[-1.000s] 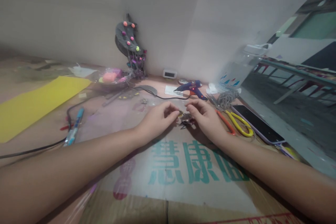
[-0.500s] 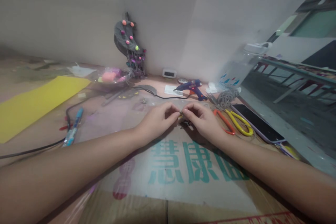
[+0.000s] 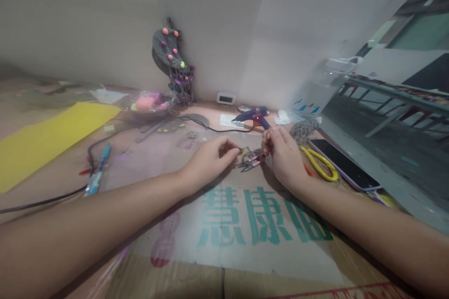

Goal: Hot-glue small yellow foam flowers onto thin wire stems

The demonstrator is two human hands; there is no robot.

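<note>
My left hand (image 3: 219, 156) pinches the end of a thin grey yarn (image 3: 247, 150), and a small yellow bit shows at the fingertips. A pair of thread snips (image 3: 251, 163) lies just right of these fingertips, blades pointing left. The yarn loops over or beside the snips; which one is unclear. My right hand (image 3: 283, 154) is closed at the far end of the snips, fingers curled together. What sits between its fingers is too small to make out. Both hands are low over the plastic-covered board with green printed characters (image 3: 224, 217).
Behind the hands lies a blue glue gun (image 3: 250, 115) with its red light on. To the right are yellow-handled pliers (image 3: 321, 164), a phone (image 3: 343, 163), a grey yarn bundle (image 3: 303, 131) and a water bottle (image 3: 312, 88). A pen (image 3: 100, 168) and yellow sheet (image 3: 59, 138) lie left.
My right hand has moved right, away from my left hand, uncovering the snips and yarn between them. It now covers most of the orange handle. The left hand has stayed in place.
</note>
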